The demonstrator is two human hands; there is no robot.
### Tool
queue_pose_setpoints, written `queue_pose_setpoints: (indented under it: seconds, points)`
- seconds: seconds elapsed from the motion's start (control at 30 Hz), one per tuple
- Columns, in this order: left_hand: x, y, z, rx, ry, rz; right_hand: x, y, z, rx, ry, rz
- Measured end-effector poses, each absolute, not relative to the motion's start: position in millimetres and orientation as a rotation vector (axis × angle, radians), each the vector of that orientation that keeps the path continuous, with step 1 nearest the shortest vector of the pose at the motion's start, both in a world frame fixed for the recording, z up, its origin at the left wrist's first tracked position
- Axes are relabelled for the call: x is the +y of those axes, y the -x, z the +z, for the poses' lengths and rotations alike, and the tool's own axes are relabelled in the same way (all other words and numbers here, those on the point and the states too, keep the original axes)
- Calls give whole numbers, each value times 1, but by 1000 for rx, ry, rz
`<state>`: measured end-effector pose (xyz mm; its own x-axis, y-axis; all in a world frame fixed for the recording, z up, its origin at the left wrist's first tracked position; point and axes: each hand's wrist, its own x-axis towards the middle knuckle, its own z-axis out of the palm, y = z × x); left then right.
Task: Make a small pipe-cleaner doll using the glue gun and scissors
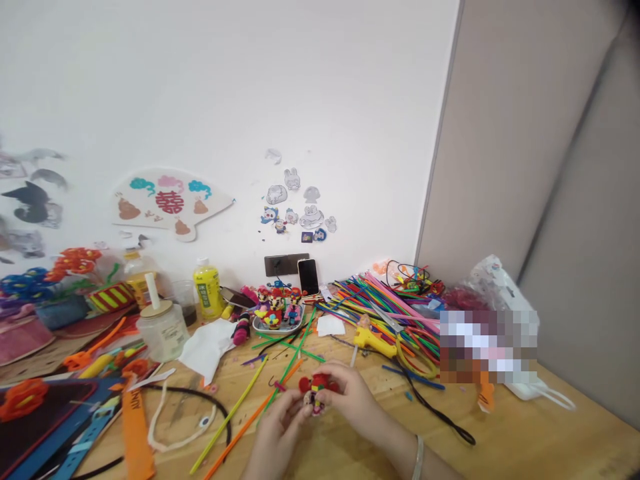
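A small pipe-cleaner doll (317, 387) with a red, round-eared top is held up over the front of the table, between both hands. My left hand (283, 423) pinches it from the lower left with thumb and fingers. On the other side my right hand (350, 393) grips the doll's right edge, fingers behind and thumb in front. A magenta bit (279, 386) shows by the left fingertips. Behind the hands, similar dolls (276, 308) stand in a white tray (280, 329). A yellow glue gun (375, 341) lies right of them.
Loose pipe cleaners (370, 303) are heaped at the back right. A phone (309, 276) leans on the wall near a yellow-labelled bottle (207, 290). A glass jar (163, 330), a white tissue (210, 350) and pipe-cleaner flowers (75, 263) occupy the left. A black cord (435, 407) runs across the right.
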<state>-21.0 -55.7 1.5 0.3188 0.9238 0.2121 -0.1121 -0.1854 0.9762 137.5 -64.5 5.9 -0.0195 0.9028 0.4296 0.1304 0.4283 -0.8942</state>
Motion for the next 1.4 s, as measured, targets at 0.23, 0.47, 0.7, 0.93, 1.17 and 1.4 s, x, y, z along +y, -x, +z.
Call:
queue_pose_setpoints:
  seconds: [0.23, 0.47, 0.7, 0.93, 1.17, 1.4]
  points:
    - [-54, 22, 2, 847, -1470, 1152, -67, -135, 11, -1499, 998, 769]
    - [-52, 20, 6, 834, -1316, 1070, -70, -137, 20, -1546, 1007, 709]
    - [-52, 17, 11, 852, -1191, 1080, -72, -135, 20, -1514, 1017, 701]
    - [-40, 25, 1, 843, -1241, 1019, -69, -137, 17, -1536, 1022, 693]
    - [-45, 24, 7, 854, -1339, 1019, -69, -137, 14, -1514, 1036, 770]
    - [-53, 21, 15, 869, -1382, 1047, -67, -136, 4, -1491, 1031, 789]
